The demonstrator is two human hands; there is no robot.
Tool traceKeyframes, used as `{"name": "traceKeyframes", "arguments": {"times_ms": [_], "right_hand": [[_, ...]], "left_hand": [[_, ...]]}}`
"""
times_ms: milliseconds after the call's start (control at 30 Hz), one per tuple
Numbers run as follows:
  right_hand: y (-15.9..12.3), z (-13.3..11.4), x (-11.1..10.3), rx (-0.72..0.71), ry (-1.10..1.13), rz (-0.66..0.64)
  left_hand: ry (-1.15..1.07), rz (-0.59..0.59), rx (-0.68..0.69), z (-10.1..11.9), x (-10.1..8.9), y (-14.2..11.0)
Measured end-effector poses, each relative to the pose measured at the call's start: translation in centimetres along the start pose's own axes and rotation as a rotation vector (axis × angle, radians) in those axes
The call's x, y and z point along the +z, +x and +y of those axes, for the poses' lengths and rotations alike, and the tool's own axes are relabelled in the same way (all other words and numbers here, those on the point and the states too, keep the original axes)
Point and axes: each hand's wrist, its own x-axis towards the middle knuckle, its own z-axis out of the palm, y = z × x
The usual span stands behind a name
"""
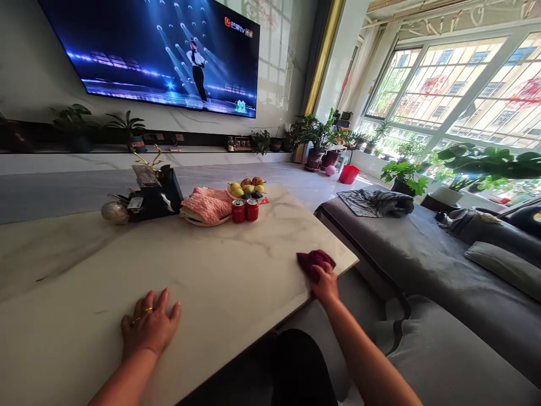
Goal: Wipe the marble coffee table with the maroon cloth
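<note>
The right hand had its grip closed over a crumpled dark maroon cloth, pressing it flat against the pale marble-patterned worktop close to the near right corner, just inside the edge that faces the grey sofa. The left hand lay open, palm down with fingers spread on the stone near the front edge, holding nothing and seemingly bracing the body; gold rings showed on two fingers. By the look of it, the step in hand was wiping the surface with the cloth, the stroke having reached the right margin. A further stroke would call for keeping the cloth bunched under the palm and sweeping it across the bare stone without letting it slide off the edge. The cloth looked soft and thin, wadded into a loose lump with folds standing up ahead of the fingers, its colour a deep wine red. Well apart, toward the far side, stood two red drink cans, a bowl of mixed fruit, a pink folded towel and a black box-shaped holder.
</note>
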Motion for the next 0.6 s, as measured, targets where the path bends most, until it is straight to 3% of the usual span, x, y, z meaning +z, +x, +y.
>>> {"name": "traceKeyframes", "arguments": {"times_ms": [133, 233, 300, 367, 467, 600], "right_hand": [[-5.8, -6.7, 3.1, -0.385, 0.059, -0.199], [-9.5, -11.8, 5.2, -0.777, 0.112, -0.346], [-10.9, -14.6, 6.3, -1.050, 0.098, -0.397], [-11.0, -16.6, 7.2, -1.237, 0.029, -0.394], [-8.3, -18.2, 8.0, -1.307, -0.050, -0.333], [-0.2, -17.4, 7.0, -1.064, -0.045, -0.300]], "left_hand": [[-0.002, -0.018, -0.007, -0.1, 0.3, 0.2], [0.012, -0.030, -0.018, -0.3, 0.6, 0.3], [0.015, -0.042, -0.012, -0.4, 0.7, 0.4], [0.015, -0.053, -0.016, -0.5, 0.7, 0.5], [0.020, -0.074, -0.012, -0.7, 0.8, 0.6], [0.043, -0.080, -0.002, -0.9, 1.0, 0.7]]}}
